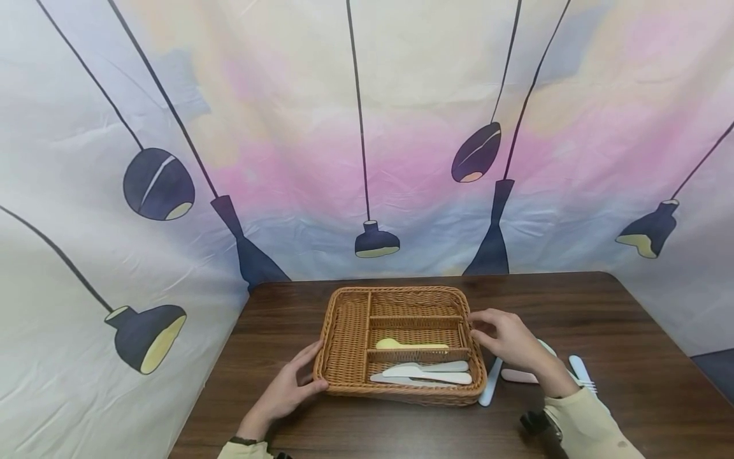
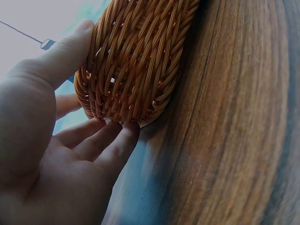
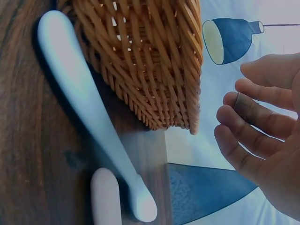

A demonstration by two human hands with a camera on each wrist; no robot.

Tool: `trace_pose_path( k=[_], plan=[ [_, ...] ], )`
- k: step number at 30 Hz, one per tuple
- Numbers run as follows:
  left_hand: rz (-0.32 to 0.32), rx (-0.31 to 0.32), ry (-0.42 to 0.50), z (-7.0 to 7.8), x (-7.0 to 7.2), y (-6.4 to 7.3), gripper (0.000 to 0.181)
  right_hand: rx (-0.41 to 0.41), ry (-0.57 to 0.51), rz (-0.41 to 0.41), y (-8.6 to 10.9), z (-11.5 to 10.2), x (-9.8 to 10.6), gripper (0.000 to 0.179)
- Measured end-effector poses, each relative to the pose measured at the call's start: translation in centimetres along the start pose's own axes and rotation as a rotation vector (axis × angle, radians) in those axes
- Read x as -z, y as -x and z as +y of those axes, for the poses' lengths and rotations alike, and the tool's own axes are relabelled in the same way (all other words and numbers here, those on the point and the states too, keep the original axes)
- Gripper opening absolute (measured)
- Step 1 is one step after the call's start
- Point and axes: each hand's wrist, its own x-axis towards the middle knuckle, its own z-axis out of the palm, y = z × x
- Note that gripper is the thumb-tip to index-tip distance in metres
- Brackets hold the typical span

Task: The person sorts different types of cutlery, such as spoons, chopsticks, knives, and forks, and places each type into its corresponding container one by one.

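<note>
A brown wicker basket (image 1: 344, 338) with divided compartments stands on the table. My left hand (image 1: 289, 386) holds its front left corner, the thumb by the front and the fingers along the left side. In the left wrist view, fingertips (image 2: 129, 129) touch the weave. Beside the basket's right side is my right hand (image 1: 510, 338), its fingers loosely bent with nothing between them; the right wrist view shows a gap between them and the wicker. A yellow spoon (image 1: 392, 344) lies in the middle right compartment. Several pale knives (image 1: 453, 377) lie in the front right one.
Right of the basket, a pale blue spoon (image 3: 84, 93) and a pinkish handle (image 3: 105, 197) lie on the dark wooden table (image 1: 275, 319). A whitish fork (image 1: 580, 368) is partly hidden by my right arm. A lamp-patterned cloth (image 1: 298, 140) hangs behind.
</note>
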Motion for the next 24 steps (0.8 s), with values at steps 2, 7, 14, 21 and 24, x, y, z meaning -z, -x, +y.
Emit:
trace_pose_path(
  k=[2,7,14,21,24],
  plan=[
    [-0.002,-0.001,0.000,-0.1,0.0,0.0,0.083,-0.003,0.004,0.000,0.1,0.1,0.0,0.028],
    [0.004,-0.001,-0.005,-0.2,0.0,0.0,0.083,-0.012,0.024,0.010,0.3,0.3,-0.1,0.027],
    [0.011,-0.006,-0.011,-0.1,-0.1,0.0,0.083,-0.002,0.056,0.040,0.7,0.5,0.0,0.025],
    [0.007,-0.022,-0.003,-0.1,-0.1,0.0,0.082,-0.039,0.061,0.030,1.2,1.0,0.1,0.031],
    [0.002,-0.015,-0.001,0.0,-0.1,0.0,0.083,-0.056,0.052,0.032,1.4,1.2,0.1,0.035]
  ],
)
